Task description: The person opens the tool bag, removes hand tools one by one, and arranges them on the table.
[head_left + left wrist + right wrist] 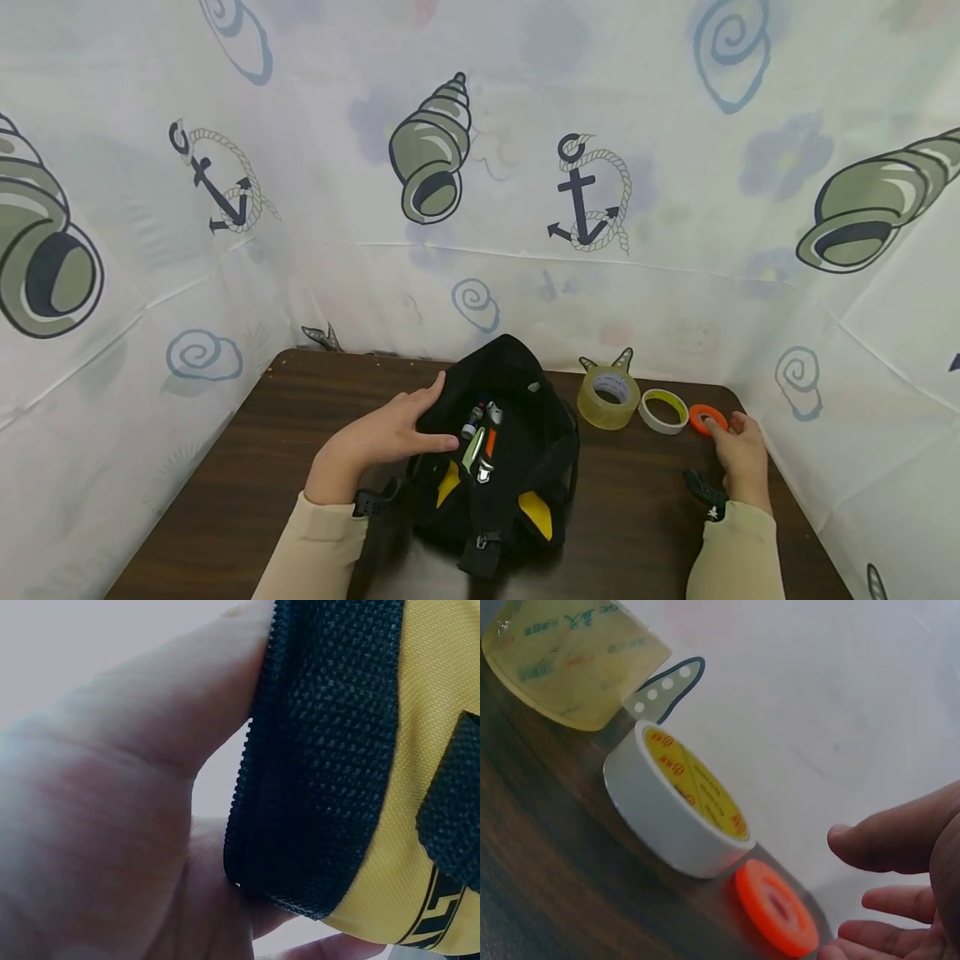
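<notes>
My left hand (382,435) grips the left rim of an open black bag (517,367) with yellow panels, thumb over the inside. In the left wrist view, the bag's zipper edge (244,787) lies between thumb and fingers. Inside the bag are a small white-and-dark tube (470,427), a pale green item (471,454) and an orange item (491,442). At the far right, my right hand (741,460) is beside an orange tape roll (761,900). Its thumb and fingers are spread apart, with fingertips close to the roll's edge.
A wide clear yellowish tape roll (600,414) and a white tape roll (662,428) with a yellow core stand left of the orange one, near the back edge of the dark wood table (300,433). A printed cloth (330,167) surrounds the table's back and sides.
</notes>
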The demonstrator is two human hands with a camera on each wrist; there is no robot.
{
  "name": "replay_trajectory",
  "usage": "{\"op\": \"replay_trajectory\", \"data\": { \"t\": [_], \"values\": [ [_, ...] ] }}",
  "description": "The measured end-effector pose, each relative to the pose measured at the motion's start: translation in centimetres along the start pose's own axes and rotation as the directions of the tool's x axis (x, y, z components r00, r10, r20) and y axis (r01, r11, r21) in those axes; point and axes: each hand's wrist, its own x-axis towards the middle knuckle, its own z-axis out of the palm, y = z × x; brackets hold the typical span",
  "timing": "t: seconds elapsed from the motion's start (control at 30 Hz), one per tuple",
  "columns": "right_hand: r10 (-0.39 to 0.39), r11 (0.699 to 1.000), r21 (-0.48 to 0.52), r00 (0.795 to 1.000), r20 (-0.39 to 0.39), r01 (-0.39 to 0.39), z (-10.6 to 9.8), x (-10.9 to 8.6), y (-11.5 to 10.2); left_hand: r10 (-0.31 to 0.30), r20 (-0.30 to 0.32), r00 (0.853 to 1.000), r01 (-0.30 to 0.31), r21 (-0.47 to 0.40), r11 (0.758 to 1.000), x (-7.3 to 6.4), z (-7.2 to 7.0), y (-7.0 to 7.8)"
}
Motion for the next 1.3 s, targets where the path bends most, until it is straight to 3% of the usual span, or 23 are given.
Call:
{"op": "replay_trajectory", "data": {
  "t": [0.17, 0.57, 0.77, 1.07, 1.2, 1.3],
  "values": [
    [-0.047, 0.999, 0.005, 0.998, -0.041, 0.047, -0.4, -0.8, -1.9, -0.004, -0.003, 1.000, 0.004, -0.003, 1.000, 0.0, -0.1, 0.1],
    [-0.127, 0.992, 0.005, 0.983, -0.130, 0.129, -1.3, -4.5, -8.8, 0.007, -0.009, 1.000, -0.007, -0.002, 1.000, 0.0, -0.1, 0.1],
    [-0.125, 0.992, 0.005, 0.984, -0.131, 0.126, -1.3, -5.9, -10.3, 0.010, -0.005, 1.000, -0.010, -0.003, 1.000, 0.0, -0.1, 0.2],
    [-0.196, 0.981, -0.020, 0.975, -0.103, 0.195, -1.0, -8.7, -12.5, 0.016, 0.000, 1.000, -0.016, 0.004, 1.000, -0.1, 0.0, 0.2],
    [-0.262, 0.965, -0.033, 0.962, -0.080, 0.261, -0.6, -10.4, -13.7, 0.022, -0.002, 1.000, -0.022, 0.004, 1.000, -0.1, 0.0, 0.2],
    [-0.335, 0.942, -0.028, 0.940, -0.064, 0.334, -0.1, -11.6, -14.5, 0.025, -0.003, 1.000, -0.025, 0.008, 1.000, 0.0, 0.0, 0.2]
  ]
}}
